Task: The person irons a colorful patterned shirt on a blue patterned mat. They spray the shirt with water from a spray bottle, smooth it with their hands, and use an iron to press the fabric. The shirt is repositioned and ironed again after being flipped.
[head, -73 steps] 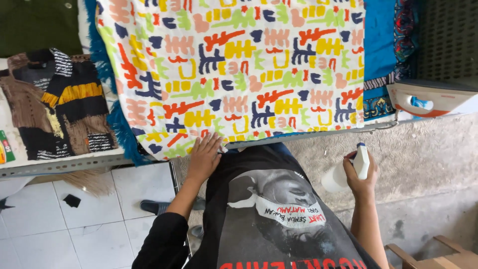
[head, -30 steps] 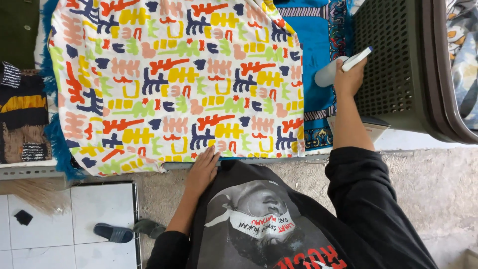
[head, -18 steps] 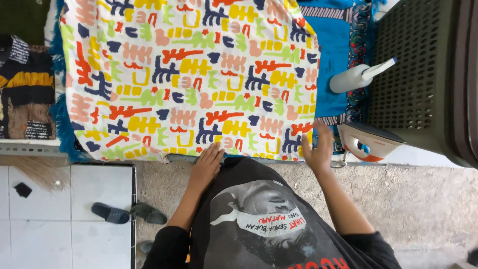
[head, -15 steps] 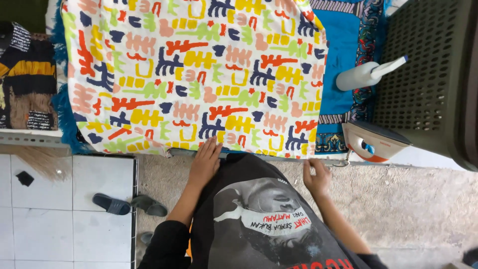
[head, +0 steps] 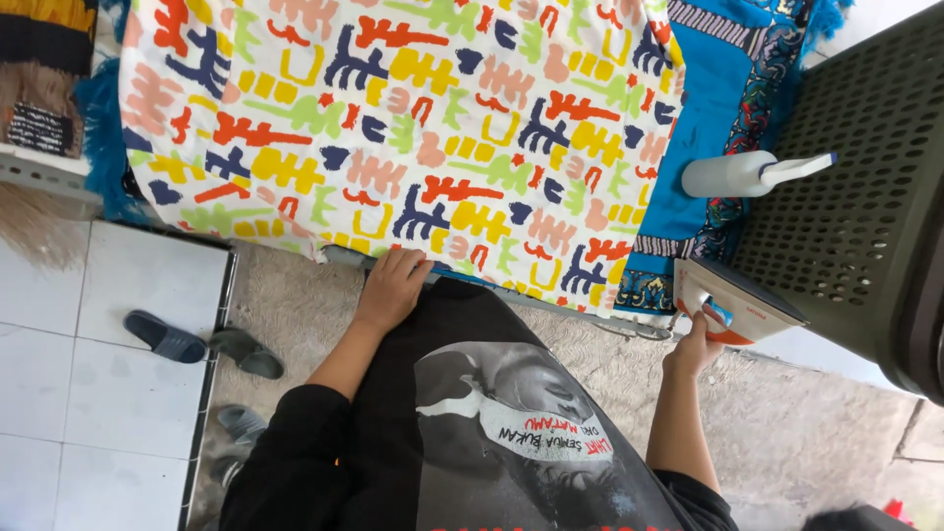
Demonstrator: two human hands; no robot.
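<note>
A white cloth with bright multicoloured shapes (head: 413, 128) lies spread over a blue patterned mat (head: 718, 88). My left hand (head: 391, 287) rests flat on the cloth's near edge, fingers apart. My right hand (head: 696, 344) reaches up and touches the underside of a white and orange clothes iron (head: 739, 303) that stands on its heel at the mat's right corner. A white spray bottle (head: 747, 173) lies on the mat just beyond the iron.
A dark perforated plastic basket (head: 865, 197) stands at the right. Dark folded clothes (head: 49, 79) lie at the upper left. Sandals (head: 202, 342) sit on the floor near white tiles (head: 108, 324). Rough concrete floor lies under me.
My right hand set the spray bottle down on the mat beside the basket, dropped back, then reached up to the iron. My left hand stayed on the cloth's edge.
</note>
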